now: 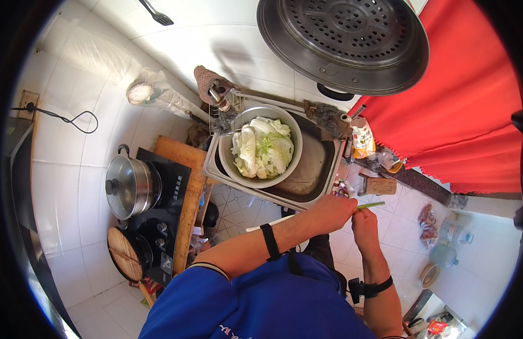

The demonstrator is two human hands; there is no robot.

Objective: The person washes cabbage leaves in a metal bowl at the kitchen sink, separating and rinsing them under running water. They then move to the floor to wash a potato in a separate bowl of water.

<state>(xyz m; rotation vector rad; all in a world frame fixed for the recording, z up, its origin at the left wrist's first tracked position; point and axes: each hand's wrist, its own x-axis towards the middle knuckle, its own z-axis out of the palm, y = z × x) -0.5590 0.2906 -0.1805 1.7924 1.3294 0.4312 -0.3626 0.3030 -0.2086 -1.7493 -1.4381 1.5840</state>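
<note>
My left hand [335, 212] and my right hand [365, 226] are close together past the right front corner of the sink. Between them is a thin green vegetable stalk [371, 205], its free end pointing right. The fingers of both hands are closed around its near part, which they partly hide. A round metal basin [299, 146] rests in the left part of the stainless steel sink [310, 178]. Pale leaves of Chinese cabbage [263, 146] fill much of it. Just beyond my hands is a plastic bag [342, 188] with purple and white contents.
Left of the sink, a lidded steel pot [132, 186] and a wood-lidded pan [126, 254] stand on a black cooktop [176, 178]. A large steamer pan [346, 42] hangs above. A red curtain [469, 106] covers the right side; a small wooden stool [378, 185] stands on the floor.
</note>
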